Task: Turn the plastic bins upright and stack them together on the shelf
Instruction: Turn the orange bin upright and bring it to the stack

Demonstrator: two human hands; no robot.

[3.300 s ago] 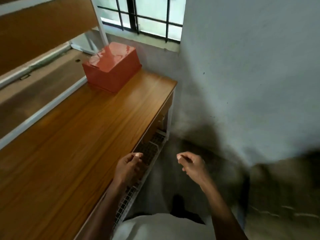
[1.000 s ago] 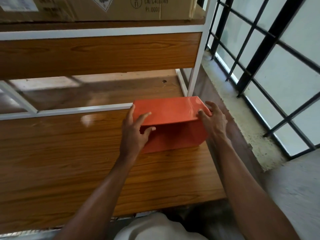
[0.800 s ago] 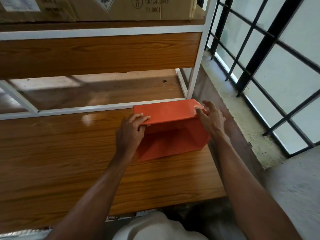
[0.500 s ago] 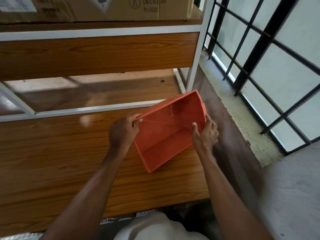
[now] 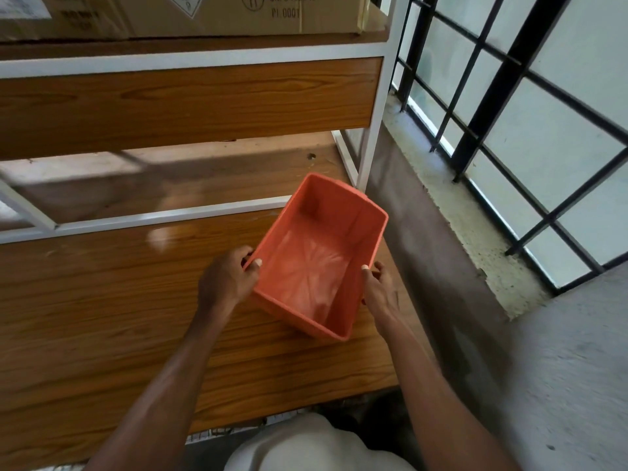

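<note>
Since half a second ago, the orange plastic bin (image 5: 316, 263) is turning further upright, its open mouth now facing up and its far end tilting toward the right. Both hands are holding it: the left hand (image 5: 227, 280) is pinching the bin's left long rim, and the right hand (image 5: 379, 287) is pinching the right long rim, so the bin is lying between the two grips. It is sitting over the near right part of the wooden shelf (image 5: 102, 317), below a cardboard box (image 5: 190, 11).
</note>
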